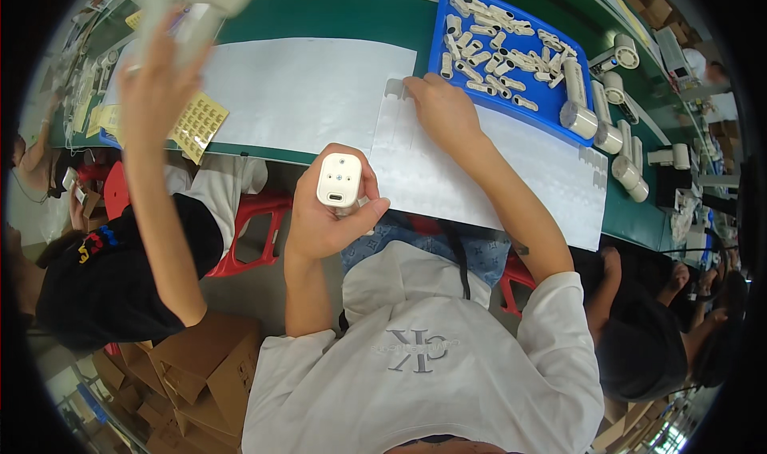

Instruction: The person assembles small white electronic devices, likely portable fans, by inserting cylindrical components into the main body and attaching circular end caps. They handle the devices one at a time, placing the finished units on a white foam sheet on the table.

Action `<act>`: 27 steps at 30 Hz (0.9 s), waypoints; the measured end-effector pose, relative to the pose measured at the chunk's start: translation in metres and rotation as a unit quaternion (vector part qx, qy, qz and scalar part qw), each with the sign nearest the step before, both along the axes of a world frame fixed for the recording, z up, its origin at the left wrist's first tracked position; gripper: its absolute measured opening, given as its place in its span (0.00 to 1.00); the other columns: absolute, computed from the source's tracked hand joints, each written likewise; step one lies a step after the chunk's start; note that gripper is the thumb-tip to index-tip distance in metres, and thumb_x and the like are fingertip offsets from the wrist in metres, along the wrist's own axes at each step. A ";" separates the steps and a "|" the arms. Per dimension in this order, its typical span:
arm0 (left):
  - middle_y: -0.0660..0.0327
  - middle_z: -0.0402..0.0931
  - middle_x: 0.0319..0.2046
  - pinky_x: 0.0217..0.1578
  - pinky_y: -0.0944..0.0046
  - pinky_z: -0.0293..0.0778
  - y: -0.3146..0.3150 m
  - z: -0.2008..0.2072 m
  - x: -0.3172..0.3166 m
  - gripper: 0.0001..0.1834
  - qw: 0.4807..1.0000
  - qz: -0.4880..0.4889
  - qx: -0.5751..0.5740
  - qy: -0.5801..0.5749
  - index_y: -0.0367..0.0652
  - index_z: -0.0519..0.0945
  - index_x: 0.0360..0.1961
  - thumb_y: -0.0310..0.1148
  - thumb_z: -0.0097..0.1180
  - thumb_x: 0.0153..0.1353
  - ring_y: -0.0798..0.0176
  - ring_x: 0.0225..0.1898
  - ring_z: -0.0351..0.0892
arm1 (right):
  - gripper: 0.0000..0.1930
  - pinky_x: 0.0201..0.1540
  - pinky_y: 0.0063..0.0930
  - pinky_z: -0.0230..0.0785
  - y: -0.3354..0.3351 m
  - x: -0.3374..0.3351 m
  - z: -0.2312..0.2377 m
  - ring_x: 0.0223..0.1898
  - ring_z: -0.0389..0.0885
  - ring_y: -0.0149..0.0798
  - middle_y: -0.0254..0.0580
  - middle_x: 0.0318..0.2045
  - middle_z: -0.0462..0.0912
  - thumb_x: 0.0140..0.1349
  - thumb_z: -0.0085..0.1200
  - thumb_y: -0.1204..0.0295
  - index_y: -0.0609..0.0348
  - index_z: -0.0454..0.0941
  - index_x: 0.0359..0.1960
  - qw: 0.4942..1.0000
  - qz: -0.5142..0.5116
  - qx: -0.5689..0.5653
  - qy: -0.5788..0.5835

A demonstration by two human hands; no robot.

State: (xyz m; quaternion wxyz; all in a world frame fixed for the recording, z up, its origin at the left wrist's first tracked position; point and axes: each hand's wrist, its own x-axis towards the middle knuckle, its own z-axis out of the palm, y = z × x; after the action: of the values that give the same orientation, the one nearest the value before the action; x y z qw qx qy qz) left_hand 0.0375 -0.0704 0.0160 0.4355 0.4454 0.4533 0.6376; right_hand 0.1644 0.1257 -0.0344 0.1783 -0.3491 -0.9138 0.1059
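Observation:
My left hand (315, 228) is wrapped round a white handheld device (339, 179) in front of my chest. The device's rounded end faces up, showing a dark port slot and several small screws or holes. Over the table, my right hand (446, 117) rests at the far left corner of a whitish sheet (487, 170). Its fingers are bent and drawn together beside a small grey tab (395, 89) on that sheet; whether something thin is between the fingertips is hidden. More grey tabs line the sheet's right end.
A blue tray (551, 126) full of small white parts stands beyond my right hand. White cylindrical devices (629, 178) lie to its right. At left, a co-worker's blurred hand (156, 94) lifts white devices near a yellow label sheet (200, 126). Cardboard boxes (212, 366) stand at lower left.

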 end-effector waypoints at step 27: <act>0.66 0.76 0.31 0.32 0.73 0.68 0.056 0.031 0.015 0.19 0.985 -0.041 -0.125 0.109 0.40 0.78 0.40 0.32 0.71 0.48 0.75 0.31 0.72 | 0.12 0.41 0.36 0.73 -0.013 0.043 0.006 0.39 0.79 0.46 0.47 0.41 0.72 0.56 0.58 0.76 0.62 0.75 0.42 0.954 0.091 -0.148 0.243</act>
State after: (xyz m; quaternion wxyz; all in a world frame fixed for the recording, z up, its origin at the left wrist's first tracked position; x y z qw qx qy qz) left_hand 0.0528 -0.0143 0.0468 0.4610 0.4726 0.5555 0.5054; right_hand 0.2073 0.1129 -0.0280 0.3312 -0.2508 -0.8447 0.3375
